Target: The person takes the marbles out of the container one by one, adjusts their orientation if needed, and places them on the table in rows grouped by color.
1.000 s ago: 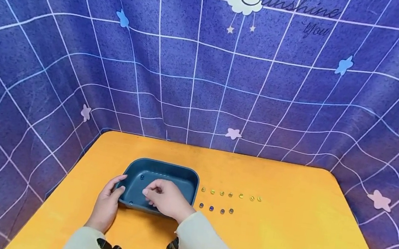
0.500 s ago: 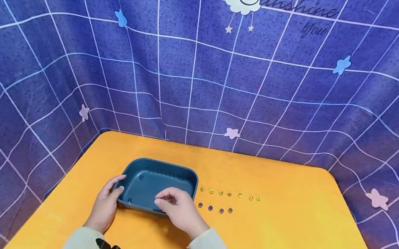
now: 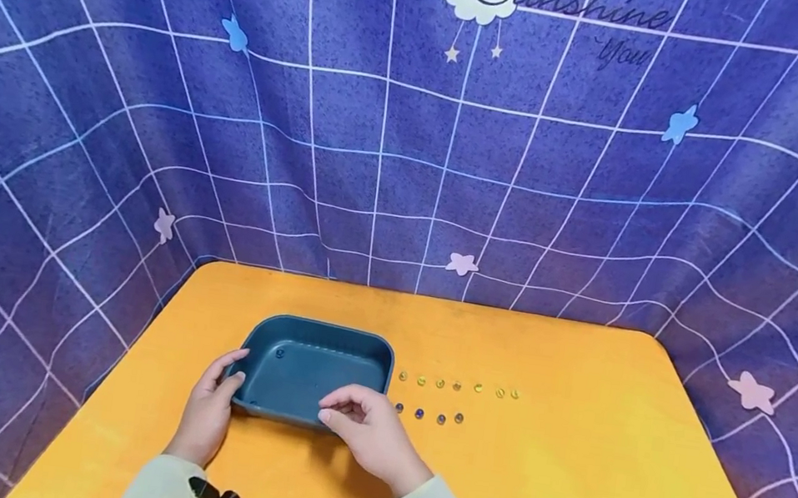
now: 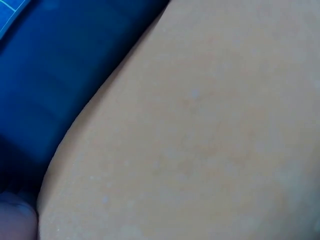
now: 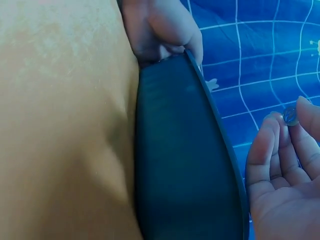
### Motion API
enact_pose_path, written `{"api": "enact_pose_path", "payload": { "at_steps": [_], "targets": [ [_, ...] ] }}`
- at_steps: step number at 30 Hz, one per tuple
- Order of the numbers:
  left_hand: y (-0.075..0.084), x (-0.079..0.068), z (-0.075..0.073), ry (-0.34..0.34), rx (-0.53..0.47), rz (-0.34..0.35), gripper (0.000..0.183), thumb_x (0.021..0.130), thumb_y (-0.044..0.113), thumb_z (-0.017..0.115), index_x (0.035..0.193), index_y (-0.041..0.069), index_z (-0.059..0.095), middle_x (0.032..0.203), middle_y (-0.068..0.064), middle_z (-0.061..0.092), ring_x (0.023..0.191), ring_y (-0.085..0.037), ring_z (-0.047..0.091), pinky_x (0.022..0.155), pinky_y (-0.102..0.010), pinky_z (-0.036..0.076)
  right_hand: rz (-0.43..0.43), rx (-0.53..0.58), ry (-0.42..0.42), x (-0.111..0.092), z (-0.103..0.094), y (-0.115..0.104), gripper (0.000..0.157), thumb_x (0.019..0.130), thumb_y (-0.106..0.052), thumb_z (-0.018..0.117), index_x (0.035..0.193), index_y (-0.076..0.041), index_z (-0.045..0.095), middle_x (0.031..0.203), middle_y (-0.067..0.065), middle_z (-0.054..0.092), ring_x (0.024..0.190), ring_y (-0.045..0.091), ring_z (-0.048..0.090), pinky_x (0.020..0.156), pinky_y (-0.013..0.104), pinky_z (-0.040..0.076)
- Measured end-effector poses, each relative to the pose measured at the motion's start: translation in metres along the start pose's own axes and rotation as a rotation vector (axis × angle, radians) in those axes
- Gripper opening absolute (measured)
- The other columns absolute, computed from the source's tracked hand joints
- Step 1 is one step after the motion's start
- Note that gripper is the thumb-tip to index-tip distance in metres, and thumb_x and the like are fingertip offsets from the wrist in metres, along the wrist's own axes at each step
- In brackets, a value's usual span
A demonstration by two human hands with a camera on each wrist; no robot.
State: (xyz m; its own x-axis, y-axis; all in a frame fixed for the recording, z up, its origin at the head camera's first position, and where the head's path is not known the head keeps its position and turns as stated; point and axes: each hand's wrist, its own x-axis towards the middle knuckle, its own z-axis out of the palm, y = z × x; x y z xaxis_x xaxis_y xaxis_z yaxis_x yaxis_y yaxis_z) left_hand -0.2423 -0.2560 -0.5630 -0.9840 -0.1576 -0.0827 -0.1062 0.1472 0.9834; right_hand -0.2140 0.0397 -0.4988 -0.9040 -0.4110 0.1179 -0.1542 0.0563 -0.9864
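Observation:
In the head view my left hand (image 3: 208,407) grips the left rim of a dark teal rectangular tub (image 3: 305,415), thumb inside and fingers along the outer edge. Over the tub's near right corner, my right hand (image 3: 377,438) pinches a small glass marble (image 5: 290,116) between thumb and fingertips. That marble shows clearly only in the right wrist view. A dark marble (image 3: 280,353) lies on the tub floor toward the back left, and another dark marble (image 3: 253,403) sits by the near left corner. The left wrist view shows mostly table and the tub's wall (image 4: 60,75).
Right of the tub, several yellow marbles (image 3: 478,387) form a back row. A shorter front row holds several blue and greyish marbles (image 3: 419,413). The yellow table (image 3: 591,459) ends at a blue gridded curtain (image 3: 399,131) behind and on both sides.
My right hand has drawn back from above the tub's middle to its near right corner. The left hand keeps its grip on the rim. The head view has shifted slightly.

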Motion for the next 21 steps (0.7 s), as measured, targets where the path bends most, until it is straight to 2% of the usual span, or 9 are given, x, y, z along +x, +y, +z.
{"api": "enact_pose_path", "payload": {
  "at_steps": [7,14,19,21],
  "targets": [
    [0.001,0.001,0.002,-0.005,-0.006,-0.007,0.045,0.112,0.028,0.044,0.157,0.024,0.042,0.17,0.002,0.017,0.156,-0.021,0.012,0.124,-0.048,0.017,-0.011,-0.069,0.004,-0.016,-0.022,0.002,0.01,0.1,-0.023,0.071,0.106,-0.018,0.075,0.102,-0.003,0.071,0.087,0.016,0.067,0.079,0.028,0.057],
    [0.0,0.002,0.002,-0.005,-0.007,-0.02,0.046,0.112,0.027,0.043,0.158,0.023,0.041,0.171,0.001,0.016,0.156,-0.022,0.012,0.124,-0.049,0.018,-0.082,-0.144,0.055,-0.034,-0.053,-0.001,0.012,0.099,-0.019,0.072,0.109,-0.013,0.074,0.103,-0.002,0.072,0.094,0.016,0.066,0.085,0.031,0.055],
    [0.001,0.0,0.001,0.01,-0.003,-0.006,0.045,0.112,0.028,0.044,0.157,0.023,0.043,0.171,0.001,0.016,0.156,-0.02,0.01,0.124,-0.048,0.016,-0.12,-0.199,0.035,-0.041,-0.07,-0.002,0.009,0.099,-0.016,0.071,0.108,-0.013,0.073,0.105,0.003,0.072,0.094,0.016,0.065,0.087,0.033,0.055],
    [0.001,0.0,0.002,0.02,-0.005,0.005,0.044,0.112,0.028,0.046,0.156,0.022,0.044,0.17,0.001,0.017,0.156,-0.02,0.011,0.124,-0.048,0.016,-0.122,-0.22,0.028,-0.043,-0.076,-0.003,0.008,0.099,-0.018,0.071,0.106,-0.016,0.074,0.105,0.003,0.072,0.093,0.015,0.065,0.086,0.032,0.054]
  ]
}}
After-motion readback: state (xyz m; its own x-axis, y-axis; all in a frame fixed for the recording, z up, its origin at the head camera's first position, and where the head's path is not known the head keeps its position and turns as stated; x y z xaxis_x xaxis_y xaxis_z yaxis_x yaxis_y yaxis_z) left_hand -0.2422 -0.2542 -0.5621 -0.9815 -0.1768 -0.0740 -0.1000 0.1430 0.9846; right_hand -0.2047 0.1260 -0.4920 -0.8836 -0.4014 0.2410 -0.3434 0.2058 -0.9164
